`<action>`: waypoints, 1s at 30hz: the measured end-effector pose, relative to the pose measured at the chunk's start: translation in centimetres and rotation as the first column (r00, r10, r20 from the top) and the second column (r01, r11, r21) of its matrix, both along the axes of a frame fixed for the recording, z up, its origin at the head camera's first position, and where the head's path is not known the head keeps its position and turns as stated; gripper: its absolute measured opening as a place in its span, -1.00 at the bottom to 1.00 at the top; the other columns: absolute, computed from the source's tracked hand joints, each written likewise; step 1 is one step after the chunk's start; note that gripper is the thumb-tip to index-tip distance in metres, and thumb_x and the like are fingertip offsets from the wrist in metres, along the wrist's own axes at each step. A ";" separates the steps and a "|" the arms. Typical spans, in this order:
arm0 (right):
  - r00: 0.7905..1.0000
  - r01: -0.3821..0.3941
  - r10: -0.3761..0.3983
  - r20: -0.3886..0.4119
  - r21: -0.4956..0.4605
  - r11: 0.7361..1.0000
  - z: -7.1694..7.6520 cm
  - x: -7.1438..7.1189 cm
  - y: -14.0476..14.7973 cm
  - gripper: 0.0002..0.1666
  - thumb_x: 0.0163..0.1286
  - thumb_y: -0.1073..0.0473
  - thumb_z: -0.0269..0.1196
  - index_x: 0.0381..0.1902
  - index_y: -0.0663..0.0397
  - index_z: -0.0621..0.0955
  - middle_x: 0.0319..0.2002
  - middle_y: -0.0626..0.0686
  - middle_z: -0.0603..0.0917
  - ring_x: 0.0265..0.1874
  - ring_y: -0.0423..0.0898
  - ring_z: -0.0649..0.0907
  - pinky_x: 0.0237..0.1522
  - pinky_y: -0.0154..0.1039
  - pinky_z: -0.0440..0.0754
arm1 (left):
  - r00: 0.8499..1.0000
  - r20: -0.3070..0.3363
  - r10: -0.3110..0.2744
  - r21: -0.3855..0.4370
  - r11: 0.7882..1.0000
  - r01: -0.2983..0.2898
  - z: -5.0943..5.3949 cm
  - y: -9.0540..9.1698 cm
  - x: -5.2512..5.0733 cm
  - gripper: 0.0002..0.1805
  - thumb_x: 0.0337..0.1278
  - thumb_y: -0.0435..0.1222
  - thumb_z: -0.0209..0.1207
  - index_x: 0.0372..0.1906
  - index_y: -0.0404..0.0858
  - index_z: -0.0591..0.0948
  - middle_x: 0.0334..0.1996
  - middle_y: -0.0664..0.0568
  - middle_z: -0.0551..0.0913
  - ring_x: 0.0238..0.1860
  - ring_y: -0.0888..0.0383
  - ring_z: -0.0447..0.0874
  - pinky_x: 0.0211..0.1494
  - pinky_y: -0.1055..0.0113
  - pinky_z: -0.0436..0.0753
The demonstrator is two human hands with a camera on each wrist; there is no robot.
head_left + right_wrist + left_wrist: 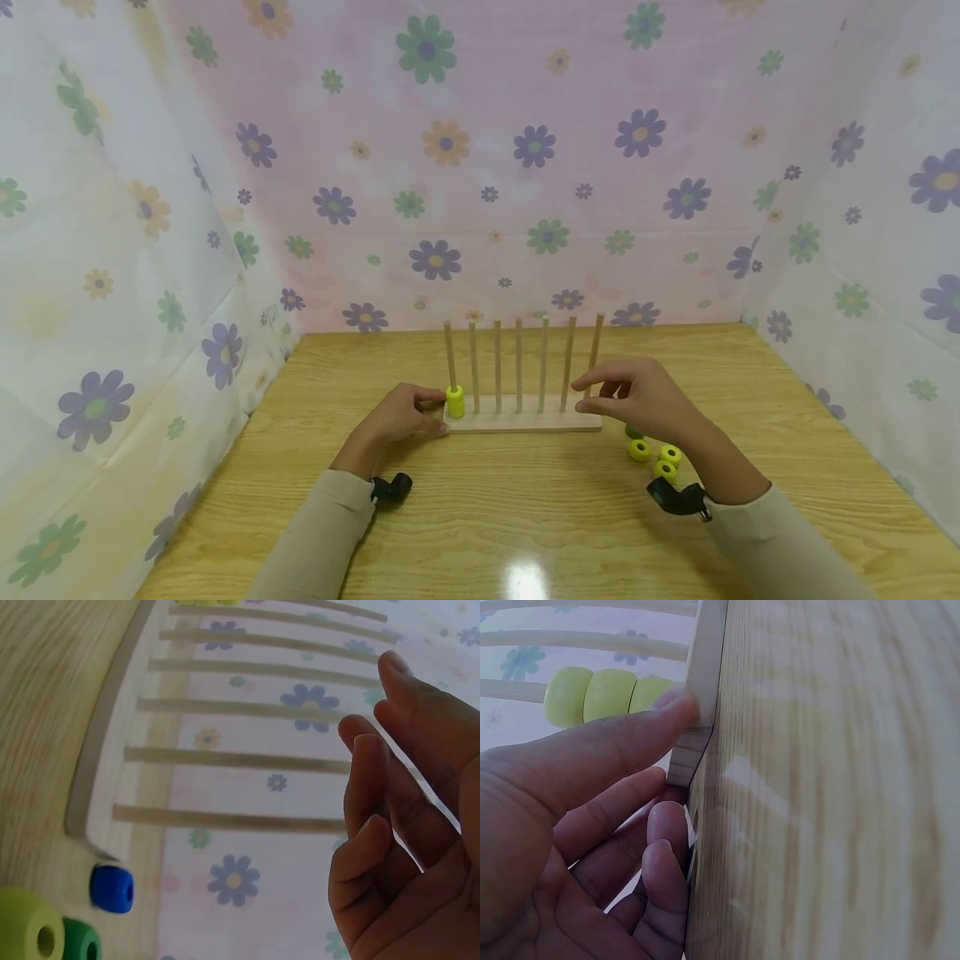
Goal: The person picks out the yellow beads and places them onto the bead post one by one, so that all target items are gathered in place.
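A wooden peg rack with a row of several upright pegs stands on the table. Three yellow beads are stacked on its leftmost peg. My left hand holds the left end of the base, the thumb on its front edge beside the beads and the other fingers partly behind the end. My right hand hovers by the rightmost peg, fingers loosely bent, thumb and forefinger apart with nothing between them. Below it lie loose yellow beads, a green bead and a blue bead.
The light wood table reaches back to a flower-patterned cloth, which also hangs along the left and right sides. Loose beads lie to the right of the rack, partly hidden by the right hand in the head view.
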State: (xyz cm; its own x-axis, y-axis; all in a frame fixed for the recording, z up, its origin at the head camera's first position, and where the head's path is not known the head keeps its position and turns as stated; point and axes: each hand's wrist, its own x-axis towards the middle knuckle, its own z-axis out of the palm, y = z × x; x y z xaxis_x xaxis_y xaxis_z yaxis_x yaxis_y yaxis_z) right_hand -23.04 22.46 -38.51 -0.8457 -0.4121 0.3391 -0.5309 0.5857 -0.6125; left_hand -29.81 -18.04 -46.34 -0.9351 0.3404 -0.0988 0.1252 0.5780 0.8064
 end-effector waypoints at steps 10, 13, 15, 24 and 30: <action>0.989 -0.054 0.060 0.132 -0.046 0.997 -1.8 -0.4 2.9 -0.78 0.35 -0.04 0.45 -0.04 -0.37 0.79 -0.16 -0.14 0.80 -0.42 -0.13 0.68 -0.47 -0.24 0.64 | 1.000 -0.002 -0.006 -0.004 1.000 0.006 0.0 0.1 0.0 -0.36 -0.01 -0.23 0.59 0.27 -0.08 0.70 0.29 -0.02 0.65 0.23 -0.02 0.61 0.32 -0.04 0.58; 0.982 -0.071 0.080 0.168 -0.061 0.996 -2.3 -0.6 3.8 -0.77 0.38 -0.02 0.43 -0.02 -0.32 0.79 -0.15 -0.08 0.81 -0.42 -0.03 0.69 -0.47 -0.23 0.64 | 1.000 -0.003 -0.005 -0.003 1.000 0.005 0.0 0.0 0.0 -0.36 -0.01 -0.23 0.59 0.27 -0.08 0.70 0.29 -0.01 0.65 0.21 0.00 0.62 0.31 -0.02 0.59; 0.978 -0.083 0.095 0.188 -0.071 0.994 -2.6 -0.7 4.4 -0.77 0.38 0.01 0.43 -0.01 -0.28 0.80 -0.11 -0.04 0.81 -0.48 0.01 0.66 -0.50 -0.23 0.61 | 1.000 -0.003 -0.006 -0.002 1.000 0.006 0.0 0.0 -0.1 -0.36 -0.01 -0.22 0.58 0.27 -0.07 0.70 0.29 0.00 0.65 0.22 0.00 0.62 0.32 -0.02 0.59; 0.940 -0.155 0.198 0.278 -0.169 0.973 -3.8 -1.3 7.5 -0.67 0.41 0.20 0.41 0.09 0.17 0.75 0.01 0.25 0.77 -0.19 -0.03 0.78 -0.25 -0.15 0.76 | 1.000 0.003 0.002 -0.008 1.000 -0.002 0.2 0.1 -0.1 -0.35 -0.03 -0.21 0.59 0.27 -0.06 0.70 0.29 -0.01 0.65 0.26 -0.03 0.59 0.36 -0.08 0.54; 0.892 -0.205 0.261 0.370 -0.185 0.961 -4.6 -2.0 9.7 -0.62 0.44 0.25 0.36 0.15 0.32 0.70 0.06 0.32 0.74 -0.15 0.03 0.78 -0.16 -0.07 0.77 | 1.000 0.004 0.010 -0.002 1.000 -0.010 0.1 0.1 0.0 -0.37 -0.02 -0.23 0.59 0.26 -0.09 0.71 0.27 -0.01 0.66 0.20 0.02 0.63 0.32 -0.03 0.59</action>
State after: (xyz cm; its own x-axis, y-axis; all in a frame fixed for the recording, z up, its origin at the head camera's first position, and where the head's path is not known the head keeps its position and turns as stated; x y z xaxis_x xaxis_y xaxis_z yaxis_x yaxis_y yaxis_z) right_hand -25.05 32.12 -43.15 -0.8065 -0.5868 0.0723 -0.3464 0.3699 -0.8621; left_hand -29.79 -17.91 -46.21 -0.9382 0.3305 -0.1032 0.1158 0.5805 0.8060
